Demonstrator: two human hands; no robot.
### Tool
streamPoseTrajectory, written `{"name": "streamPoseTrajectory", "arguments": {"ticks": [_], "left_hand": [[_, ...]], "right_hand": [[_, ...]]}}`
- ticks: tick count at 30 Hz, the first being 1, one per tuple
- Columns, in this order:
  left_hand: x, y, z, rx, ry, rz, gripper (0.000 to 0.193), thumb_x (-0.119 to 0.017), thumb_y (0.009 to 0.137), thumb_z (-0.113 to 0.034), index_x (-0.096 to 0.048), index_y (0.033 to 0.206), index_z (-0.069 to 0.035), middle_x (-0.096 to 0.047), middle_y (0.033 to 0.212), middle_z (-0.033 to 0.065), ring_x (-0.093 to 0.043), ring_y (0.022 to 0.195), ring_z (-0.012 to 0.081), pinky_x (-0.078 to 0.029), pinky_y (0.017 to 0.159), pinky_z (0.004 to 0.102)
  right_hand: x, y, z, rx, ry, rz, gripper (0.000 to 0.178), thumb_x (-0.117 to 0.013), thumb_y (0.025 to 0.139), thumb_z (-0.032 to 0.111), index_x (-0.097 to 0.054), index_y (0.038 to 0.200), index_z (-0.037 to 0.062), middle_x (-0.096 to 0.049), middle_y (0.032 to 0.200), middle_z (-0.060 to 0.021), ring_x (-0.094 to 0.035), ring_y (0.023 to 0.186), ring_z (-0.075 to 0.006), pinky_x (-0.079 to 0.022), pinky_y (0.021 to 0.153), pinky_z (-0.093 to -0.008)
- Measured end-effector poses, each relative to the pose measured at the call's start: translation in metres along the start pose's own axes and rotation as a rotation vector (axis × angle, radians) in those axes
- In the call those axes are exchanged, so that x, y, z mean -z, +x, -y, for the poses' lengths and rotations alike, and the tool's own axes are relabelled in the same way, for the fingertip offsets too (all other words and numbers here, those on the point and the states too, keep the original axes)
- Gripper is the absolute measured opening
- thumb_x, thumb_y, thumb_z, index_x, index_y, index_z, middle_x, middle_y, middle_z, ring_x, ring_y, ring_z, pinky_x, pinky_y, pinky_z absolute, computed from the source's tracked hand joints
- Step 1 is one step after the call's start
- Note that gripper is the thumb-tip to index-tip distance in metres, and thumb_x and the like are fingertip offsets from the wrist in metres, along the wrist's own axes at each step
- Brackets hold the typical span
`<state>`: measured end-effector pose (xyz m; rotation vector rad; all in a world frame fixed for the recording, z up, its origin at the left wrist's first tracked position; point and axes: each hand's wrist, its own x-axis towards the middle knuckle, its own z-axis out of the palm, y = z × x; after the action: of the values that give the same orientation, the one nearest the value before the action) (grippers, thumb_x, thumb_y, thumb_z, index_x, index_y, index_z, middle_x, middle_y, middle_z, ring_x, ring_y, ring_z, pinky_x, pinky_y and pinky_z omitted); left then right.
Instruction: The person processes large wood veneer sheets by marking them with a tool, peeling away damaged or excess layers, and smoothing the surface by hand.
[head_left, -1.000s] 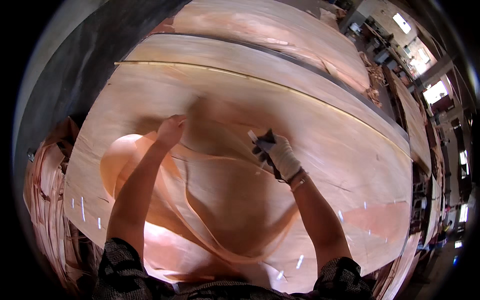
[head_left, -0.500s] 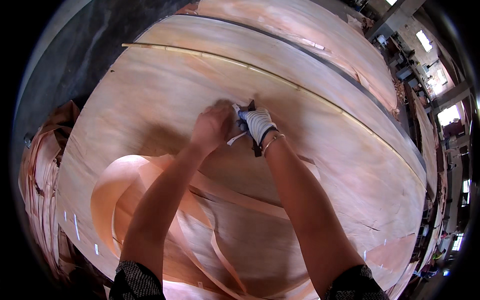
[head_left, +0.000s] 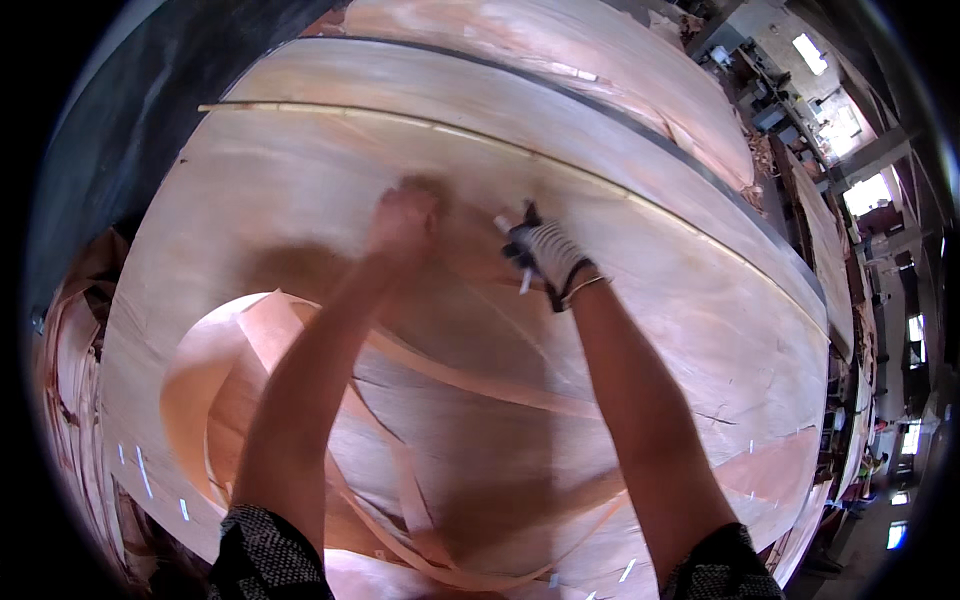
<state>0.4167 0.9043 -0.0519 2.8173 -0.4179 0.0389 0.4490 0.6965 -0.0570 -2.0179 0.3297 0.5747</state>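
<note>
A broad, pale pinkish wood veneer sheet [head_left: 690, 330] spreads under both hands. My bare left hand [head_left: 405, 220] is over its middle, smeared by motion, so what its fingers do or hold cannot be made out. To its right is my right hand [head_left: 550, 252] in a striped white and dark glove, closed around a dark hand tool [head_left: 532, 212] whose exact kind is mostly hidden. A short white strip [head_left: 525, 282], like tape, hangs by its fingers. Long curled veneer strips [head_left: 455, 375] lie near my forearms, looping widest at the left.
A thin bamboo pole [head_left: 500, 143] lies across the far part of the sheet. Beyond a dark gap rests another veneer stack [head_left: 560, 45]. Crumpled veneer scraps [head_left: 75, 350] hang at the left edge. Small white tape pieces [head_left: 145, 472] mark the near left.
My hands have drawn apart: the left a little left and farther away, the right to the right. The view has shifted slightly. The tool stays in my right hand.
</note>
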Motion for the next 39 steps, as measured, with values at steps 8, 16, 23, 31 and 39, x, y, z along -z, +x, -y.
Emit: {"name": "streamPoseTrajectory", "arguments": {"ticks": [8,16,23,31,39], "left_hand": [[-0.065,0.006,-0.055,-0.440,0.226,-0.306,0.037,-0.051,0.077,-0.014,-0.055,0.113,-0.006,-0.051,0.122,0.0070,-0.042,0.118,0.0232,-0.029,0.103,0.0373],[-0.070,-0.033,-0.074,-0.171,-0.363,-0.388,0.034,-0.051,0.078,-0.014,-0.056,0.109,-0.002,-0.052,0.118,0.0151,-0.043,0.116,0.0243,-0.029,0.101,0.0378],[-0.057,-0.057,-0.088,-0.354,0.100,-0.121,0.038,-0.049,0.084,-0.017,-0.050,0.119,-0.003,-0.048,0.126,0.0093,-0.039,0.121,0.0236,-0.027,0.102,0.0371],[-0.080,-0.021,-0.165,-0.362,0.032,-0.267,0.038,-0.051,0.083,-0.020,-0.051,0.120,-0.011,-0.046,0.129,-0.0021,-0.037,0.123,0.0199,-0.020,0.103,0.0489],[-0.047,-0.060,-0.115,-0.117,-0.349,-0.190,0.038,-0.053,0.082,-0.019,-0.051,0.118,-0.010,-0.048,0.124,0.0081,-0.039,0.121,0.0257,-0.024,0.099,0.0502]], "right_hand": [[0.024,0.031,-0.057,0.400,-0.831,-0.241,0.033,-0.059,0.080,0.033,-0.061,0.083,0.0001,-0.061,0.069,-0.0175,-0.060,0.065,-0.0286,-0.048,0.057,-0.0371],[0.005,-0.059,-0.069,0.175,-0.132,-0.005,0.032,-0.059,0.078,0.033,-0.062,0.088,0.0023,-0.063,0.070,-0.0173,-0.062,0.068,-0.0296,-0.050,0.062,-0.0364],[0.032,-0.085,-0.086,0.327,-0.624,-0.268,0.031,-0.059,0.078,0.033,-0.061,0.086,0.0025,-0.063,0.070,-0.0179,-0.063,0.071,-0.0344,-0.051,0.061,-0.0392],[0.067,-0.057,-0.115,-0.203,-0.081,-0.345,0.031,-0.062,0.079,0.031,-0.059,0.088,0.0009,-0.060,0.064,-0.0093,-0.058,0.047,-0.0185,-0.043,0.039,-0.0292],[0.075,-0.150,-0.142,0.163,-0.502,-0.225,0.027,-0.053,0.080,0.030,-0.061,0.083,0.0041,-0.056,0.057,-0.0116,-0.054,0.048,-0.0210,-0.043,0.049,-0.0343]]}}
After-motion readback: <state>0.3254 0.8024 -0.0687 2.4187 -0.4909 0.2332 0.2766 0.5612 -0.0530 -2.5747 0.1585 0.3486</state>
